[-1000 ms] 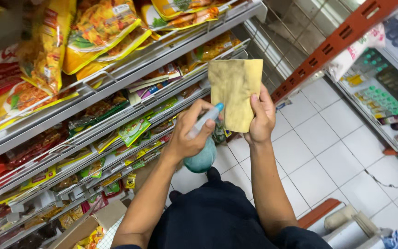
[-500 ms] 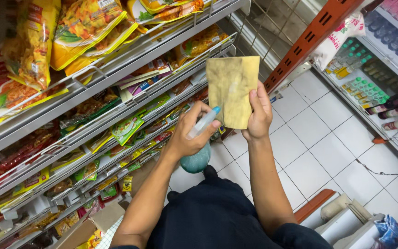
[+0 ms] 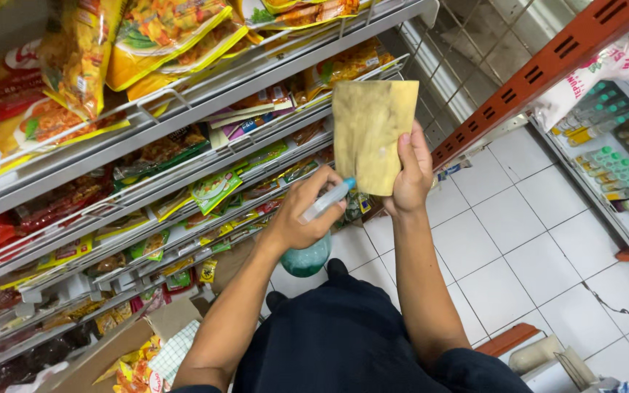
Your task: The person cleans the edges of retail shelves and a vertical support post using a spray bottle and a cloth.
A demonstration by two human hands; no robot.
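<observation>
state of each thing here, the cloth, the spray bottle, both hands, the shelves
yellow cloth: held up, hanging flat
spray bottle: gripped, nozzle aimed at the cloth
left hand: closed round the spray bottle
right hand: pinching the cloth's lower right edge
wire shelves: stocked with snack packets
cardboard box: open

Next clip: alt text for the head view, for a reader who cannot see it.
The left hand aims a green spray bottle at a tan cloth held up by the right hand, beside store shelves of snack packets, over white floor tiles.
</observation>
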